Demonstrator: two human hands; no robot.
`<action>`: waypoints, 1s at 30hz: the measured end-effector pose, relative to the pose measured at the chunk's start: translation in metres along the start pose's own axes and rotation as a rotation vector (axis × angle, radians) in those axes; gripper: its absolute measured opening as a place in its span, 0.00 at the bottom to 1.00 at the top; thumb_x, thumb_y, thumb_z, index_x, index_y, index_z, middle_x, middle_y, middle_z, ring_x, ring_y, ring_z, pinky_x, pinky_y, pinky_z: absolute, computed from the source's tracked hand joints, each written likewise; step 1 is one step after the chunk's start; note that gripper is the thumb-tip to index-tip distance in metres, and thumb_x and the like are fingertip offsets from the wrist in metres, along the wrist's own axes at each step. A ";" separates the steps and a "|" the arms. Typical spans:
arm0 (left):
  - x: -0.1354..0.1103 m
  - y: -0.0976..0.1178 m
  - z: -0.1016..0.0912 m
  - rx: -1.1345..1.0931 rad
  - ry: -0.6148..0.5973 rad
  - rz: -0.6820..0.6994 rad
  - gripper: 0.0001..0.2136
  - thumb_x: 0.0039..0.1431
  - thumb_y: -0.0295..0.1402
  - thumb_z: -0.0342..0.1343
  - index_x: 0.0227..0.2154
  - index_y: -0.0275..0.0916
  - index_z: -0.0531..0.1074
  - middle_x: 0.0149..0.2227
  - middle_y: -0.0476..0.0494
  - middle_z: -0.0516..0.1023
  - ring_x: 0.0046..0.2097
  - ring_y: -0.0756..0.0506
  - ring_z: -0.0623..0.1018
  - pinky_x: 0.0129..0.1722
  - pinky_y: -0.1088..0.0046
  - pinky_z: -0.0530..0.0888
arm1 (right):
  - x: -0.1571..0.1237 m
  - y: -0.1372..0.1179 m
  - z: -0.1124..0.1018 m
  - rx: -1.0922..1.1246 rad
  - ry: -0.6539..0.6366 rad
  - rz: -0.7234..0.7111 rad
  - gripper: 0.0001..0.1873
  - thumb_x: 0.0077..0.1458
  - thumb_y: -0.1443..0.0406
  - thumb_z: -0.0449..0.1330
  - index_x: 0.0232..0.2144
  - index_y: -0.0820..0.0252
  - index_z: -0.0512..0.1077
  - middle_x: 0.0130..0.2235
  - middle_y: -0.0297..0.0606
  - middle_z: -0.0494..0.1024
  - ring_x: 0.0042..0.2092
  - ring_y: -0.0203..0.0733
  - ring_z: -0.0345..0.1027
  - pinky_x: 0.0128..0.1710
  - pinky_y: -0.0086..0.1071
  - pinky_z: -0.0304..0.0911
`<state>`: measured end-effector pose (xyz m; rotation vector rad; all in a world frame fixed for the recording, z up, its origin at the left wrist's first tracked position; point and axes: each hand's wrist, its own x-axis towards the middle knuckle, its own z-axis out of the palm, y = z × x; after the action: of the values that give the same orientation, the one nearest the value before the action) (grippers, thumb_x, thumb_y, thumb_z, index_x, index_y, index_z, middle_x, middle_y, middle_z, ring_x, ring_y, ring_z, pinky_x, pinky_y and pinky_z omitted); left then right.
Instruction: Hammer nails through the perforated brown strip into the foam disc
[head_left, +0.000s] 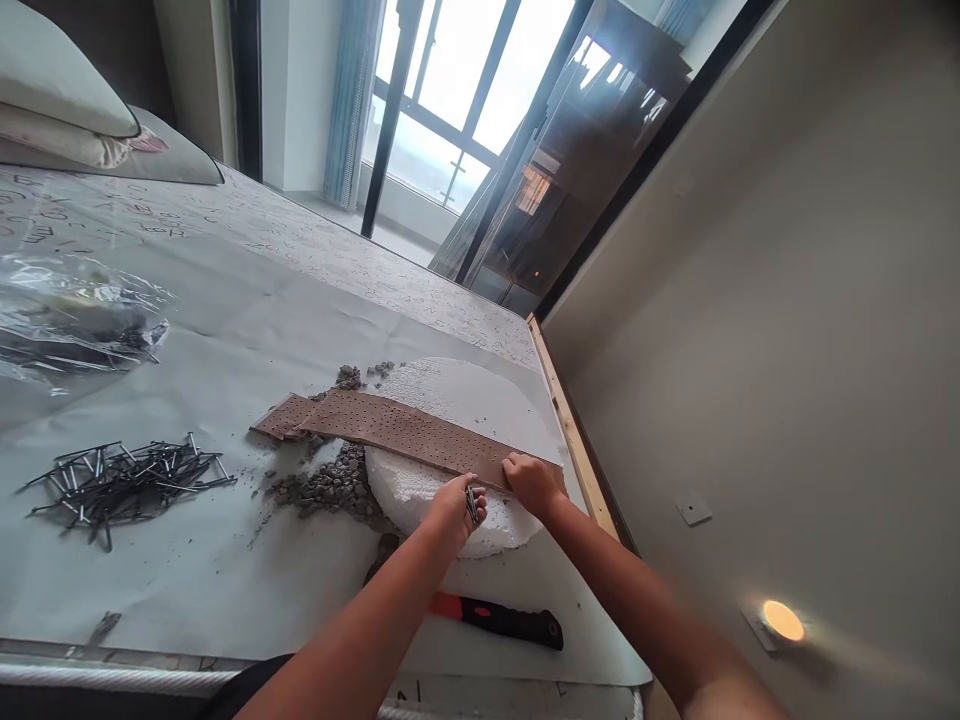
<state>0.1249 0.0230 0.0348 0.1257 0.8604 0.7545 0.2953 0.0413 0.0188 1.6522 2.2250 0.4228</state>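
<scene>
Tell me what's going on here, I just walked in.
A person is working with bare hands at a white foam disc. Their left hand grips a few nails, and their right hand presses on a perforated brown strip lying across the disc. Crumbled grey rubble sits beside the disc, a pile of nails lies further left, and a red-and-black hammer handle lies below the disc.

Nothing readable; script pattern on sheet [330, 265] too small.
</scene>
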 end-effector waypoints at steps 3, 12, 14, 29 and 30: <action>0.000 0.000 0.000 -0.004 0.003 -0.001 0.05 0.56 0.26 0.47 0.25 0.35 0.62 0.16 0.52 0.63 0.15 0.56 0.63 0.15 0.83 0.61 | 0.000 -0.002 0.001 -0.009 0.002 0.005 0.13 0.53 0.77 0.48 0.33 0.66 0.71 0.35 0.47 0.74 0.35 0.41 0.69 0.32 0.28 0.58; 0.001 0.000 -0.003 -0.024 -0.005 -0.015 0.05 0.56 0.26 0.47 0.26 0.35 0.64 0.16 0.51 0.64 0.15 0.56 0.63 0.15 0.83 0.62 | -0.002 -0.004 0.004 -0.008 0.021 0.047 0.12 0.53 0.78 0.49 0.32 0.66 0.70 0.33 0.46 0.74 0.34 0.40 0.69 0.30 0.27 0.57; 0.000 0.000 -0.002 -0.022 0.006 -0.014 0.05 0.56 0.26 0.47 0.26 0.35 0.64 0.15 0.51 0.64 0.15 0.56 0.63 0.15 0.83 0.62 | -0.003 -0.004 0.005 -0.005 0.030 0.061 0.12 0.53 0.78 0.49 0.32 0.66 0.70 0.33 0.46 0.75 0.34 0.40 0.69 0.30 0.27 0.57; 0.000 0.000 -0.002 -0.019 0.001 -0.029 0.07 0.57 0.27 0.47 0.24 0.35 0.62 0.16 0.51 0.63 0.16 0.56 0.62 0.15 0.84 0.61 | -0.007 -0.001 0.001 0.048 0.087 0.192 0.12 0.57 0.76 0.46 0.37 0.64 0.68 0.37 0.42 0.74 0.32 0.34 0.71 0.26 0.23 0.55; 0.001 0.000 -0.002 -0.017 0.008 -0.027 0.07 0.58 0.27 0.46 0.25 0.34 0.62 0.16 0.51 0.63 0.15 0.56 0.62 0.15 0.83 0.61 | -0.007 -0.001 0.001 0.053 0.088 0.199 0.13 0.57 0.76 0.46 0.38 0.64 0.68 0.37 0.43 0.74 0.32 0.34 0.71 0.26 0.23 0.55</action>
<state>0.1239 0.0228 0.0330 0.0958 0.8618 0.7369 0.2974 0.0343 0.0180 1.9266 2.1576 0.4997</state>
